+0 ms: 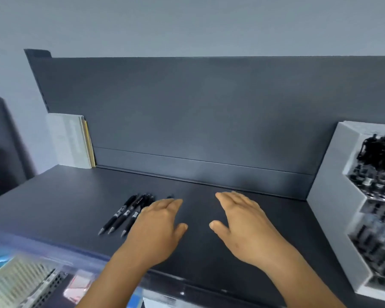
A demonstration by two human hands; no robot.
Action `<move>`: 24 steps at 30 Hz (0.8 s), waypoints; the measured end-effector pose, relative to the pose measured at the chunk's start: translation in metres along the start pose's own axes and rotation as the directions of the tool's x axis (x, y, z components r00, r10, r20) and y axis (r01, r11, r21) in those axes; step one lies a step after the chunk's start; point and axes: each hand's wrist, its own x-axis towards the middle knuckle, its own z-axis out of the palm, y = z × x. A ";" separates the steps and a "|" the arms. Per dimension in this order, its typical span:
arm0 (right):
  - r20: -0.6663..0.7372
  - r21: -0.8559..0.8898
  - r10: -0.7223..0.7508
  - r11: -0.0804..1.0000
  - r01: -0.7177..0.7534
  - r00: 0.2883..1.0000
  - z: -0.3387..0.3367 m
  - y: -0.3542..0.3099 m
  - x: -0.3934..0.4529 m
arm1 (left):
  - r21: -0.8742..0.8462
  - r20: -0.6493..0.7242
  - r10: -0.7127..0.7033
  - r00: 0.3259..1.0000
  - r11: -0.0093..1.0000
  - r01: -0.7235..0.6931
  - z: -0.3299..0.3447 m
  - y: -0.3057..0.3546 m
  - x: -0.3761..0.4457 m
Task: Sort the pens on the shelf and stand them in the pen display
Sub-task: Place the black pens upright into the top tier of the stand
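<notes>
Both hands are flat over the dark shelf point(65, 196), palms down, fingers straight and close together, holding nothing. The left hand point(157, 230) lies partly on top of a small bunch of black pens point(120, 215); 3 tips stick out to its left and the rest is hidden. The right hand point(242, 223) is near the middle of the shelf, apart from the pens. The white pen display point(333, 196) stands at the right end w/ lots of dark pens already upright in it. A pale booklet point(68, 141) leans on the back wall at the left.
</notes>
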 end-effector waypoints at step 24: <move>0.197 0.279 0.210 0.925 -0.260 0.958 0.128 -0.118 0.104 | -0.233 0.143 -0.289 0.947 0.920 0.316 0.036 -0.137 0.029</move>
